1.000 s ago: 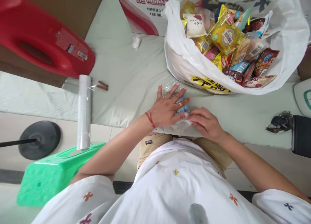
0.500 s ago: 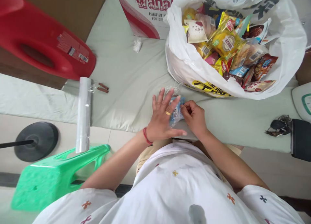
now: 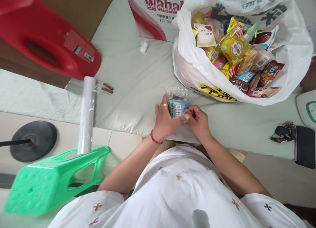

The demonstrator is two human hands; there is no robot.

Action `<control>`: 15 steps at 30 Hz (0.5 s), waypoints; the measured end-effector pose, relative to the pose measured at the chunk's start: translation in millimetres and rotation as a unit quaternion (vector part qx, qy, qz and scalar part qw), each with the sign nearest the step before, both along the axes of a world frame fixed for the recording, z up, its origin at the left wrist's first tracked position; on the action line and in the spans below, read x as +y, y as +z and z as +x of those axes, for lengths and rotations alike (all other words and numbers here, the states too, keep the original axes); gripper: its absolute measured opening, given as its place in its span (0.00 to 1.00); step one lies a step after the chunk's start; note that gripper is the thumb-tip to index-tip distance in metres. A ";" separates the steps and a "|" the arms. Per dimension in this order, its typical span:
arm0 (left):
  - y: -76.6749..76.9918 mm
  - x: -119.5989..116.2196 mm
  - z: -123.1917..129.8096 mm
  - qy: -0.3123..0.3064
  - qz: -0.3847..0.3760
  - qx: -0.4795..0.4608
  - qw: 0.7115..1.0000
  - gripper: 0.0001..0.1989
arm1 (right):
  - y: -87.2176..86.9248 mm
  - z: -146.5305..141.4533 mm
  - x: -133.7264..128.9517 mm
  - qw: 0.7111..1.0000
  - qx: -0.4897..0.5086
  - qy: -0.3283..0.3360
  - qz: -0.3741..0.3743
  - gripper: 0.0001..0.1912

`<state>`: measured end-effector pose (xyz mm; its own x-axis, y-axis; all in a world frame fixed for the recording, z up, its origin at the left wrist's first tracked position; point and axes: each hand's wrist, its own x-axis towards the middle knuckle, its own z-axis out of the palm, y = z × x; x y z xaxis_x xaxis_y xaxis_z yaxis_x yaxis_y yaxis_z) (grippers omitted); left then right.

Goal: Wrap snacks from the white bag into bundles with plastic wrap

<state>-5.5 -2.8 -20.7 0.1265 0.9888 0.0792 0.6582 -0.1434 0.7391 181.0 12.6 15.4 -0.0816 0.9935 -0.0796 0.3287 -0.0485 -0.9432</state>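
A light-blue snack packet [image 3: 180,108] lies on the cloth-covered table [image 3: 128,70] near its front edge, barcode side up, between the two hands. Taking the packet as the centre of a clock with twelve pointing away from the person, a green wrapper edge [image 3: 170,106] shows beside it at nine. Clear plastic film [image 3: 178,90] spreads out at twelve.

The left hand [image 3: 166,118] is loosely curved at nine o'clock, its fingers along the packet's side and its thumb reaching round by five to the right hand's fingertips. It wears a gold ring [image 3: 165,104] and a red cord bracelet [image 3: 156,137].

The right hand [image 3: 198,122] comes in from four o'clock, thumb and fingers bunched at the packet's edge; the contact is too small to tell whether they grip anything.

At about two o'clock stands a white plastic bag [image 3: 187,70] filled with packaged snacks [image 3: 233,51]; a Wahaha carton [image 3: 154,15] is between eleven and twelve. A red plastic jug [image 3: 84,61] is at ten, a roll of plastic film [image 3: 86,116] at nine and a green plastic stool [image 3: 37,185] at eight. A bunch of keys [image 3: 282,132] lies just past three.
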 end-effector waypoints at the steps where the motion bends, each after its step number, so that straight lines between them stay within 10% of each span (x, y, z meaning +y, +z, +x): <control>1: 2.9 -1.1 4.6 0.033 -0.001 -0.010 0.999 0.61 | -0.8 -1.1 -1.0 1.000 0.006 0.004 -0.002 0.17; 8: 3.0 -9.5 15.8 0.078 0.047 -0.092 0.992 0.55 | -10.9 22.4 7.7 0.992 0.093 -0.044 -0.070 0.25; 15: 6.8 -17.2 7.9 -0.034 0.014 -0.223 0.974 0.54 | 15.0 43.0 54.5 0.946 0.225 0.161 -0.168 0.37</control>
<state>2.4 -20.0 -13.9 0.1384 0.9759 0.1684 0.2603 -0.1999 0.9446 224.0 67.1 30.4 -0.4764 0.8362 -0.2719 -0.0529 -0.3359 -0.9404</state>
